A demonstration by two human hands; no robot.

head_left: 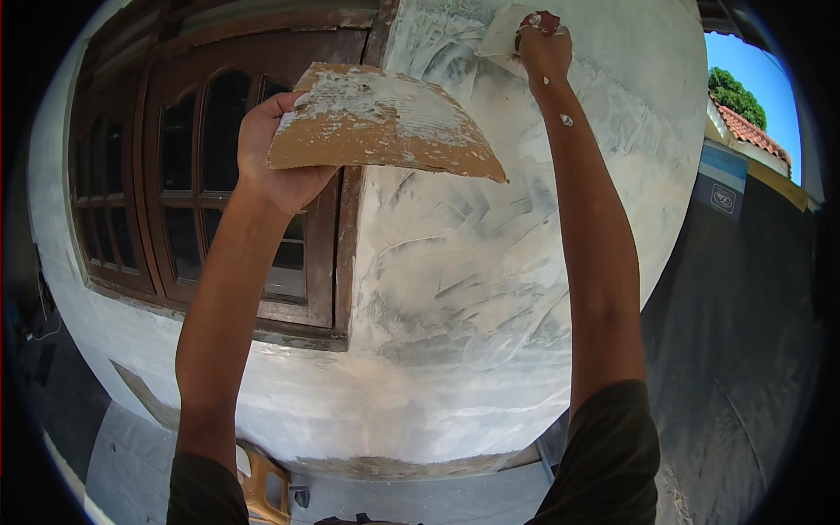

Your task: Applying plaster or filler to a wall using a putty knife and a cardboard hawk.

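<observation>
My left hand [280, 157] grips a bent piece of brown cardboard [385, 144] by its left end, thumb on top and fingers beneath. White putty is smeared over the cardboard's upper face. Up high, my right hand [545, 57] is closed round the reddish handle of a putty knife [503, 37], whose pale wide blade lies against the wall [464, 254]. Specks of white putty dot my right hand and wrist. Grey and white streaks of putty cover the wall between and below my hands.
A brown wooden window [236, 175] with dark panes fills the left side, its frame close to my left hand. Below stands a yellow-brown plastic stool [262, 486]. Dark sheeting [726, 350] hangs at the right, beneath a tiled roof [751, 131] and a tree.
</observation>
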